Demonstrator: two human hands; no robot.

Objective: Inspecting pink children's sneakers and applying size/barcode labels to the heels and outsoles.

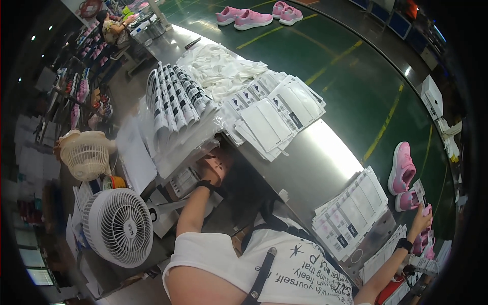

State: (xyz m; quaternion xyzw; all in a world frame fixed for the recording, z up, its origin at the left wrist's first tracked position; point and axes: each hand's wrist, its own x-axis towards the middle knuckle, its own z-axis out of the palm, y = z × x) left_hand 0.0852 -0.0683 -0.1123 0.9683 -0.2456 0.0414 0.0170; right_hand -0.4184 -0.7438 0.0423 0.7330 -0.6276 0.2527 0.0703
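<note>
My right hand (422, 222) reaches out to the far right, its fingers closed at the lower end of a small whitish tag (419, 189). Close beside it is a pair of pink shoes (402, 168), and more pink shoes (421, 244) lie partly behind the hand and wrist. My left hand (215, 166) is low in the shaded space beside the table, below a crinkled clear plastic bag (195, 137) and next to a small printed box (184, 181). Shadow and blur hide its fingers, so its grip is unclear.
Printed label sheets (272, 122) and another stack (351, 213) lie on the metal table (325, 147). White cloth or paper (218, 68) is heaped behind. A white fan (118, 227) stands left. Pink shoes (253, 19) rest on the green belt (335, 66). A person (113, 30) sits far off.
</note>
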